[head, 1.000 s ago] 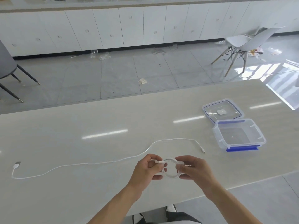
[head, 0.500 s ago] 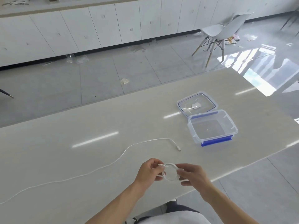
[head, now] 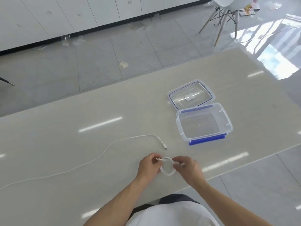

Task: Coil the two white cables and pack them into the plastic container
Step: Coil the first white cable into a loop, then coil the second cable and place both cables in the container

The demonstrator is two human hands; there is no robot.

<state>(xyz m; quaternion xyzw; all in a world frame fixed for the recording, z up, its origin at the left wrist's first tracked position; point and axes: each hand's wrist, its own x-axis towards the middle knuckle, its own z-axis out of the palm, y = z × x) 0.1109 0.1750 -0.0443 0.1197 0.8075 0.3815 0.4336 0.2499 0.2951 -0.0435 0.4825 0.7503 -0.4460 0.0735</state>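
Observation:
A coiled white cable (head: 167,173) forms a small ring between my two hands near the table's front edge. My left hand (head: 149,166) pinches the coil's left side, with a plug end sticking out by its thumb. My right hand (head: 188,167) grips the coil's right side. A second white cable (head: 104,151) lies uncoiled on the table, running from its plug near my hands off to the far left. The clear plastic container (head: 227,119) with blue clips stands open and empty at the right.
The container's clear lid (head: 172,93) lies flat just behind it. The pale table (head: 81,111) ends close to my body and at the right. Beyond it are a grey tiled floor, white cabinets and a white chair (head: 226,7).
My view has tilted down and swung right, so the container sits nearer the middle. Both hands stay on the coil, held lower toward the table's front edge.

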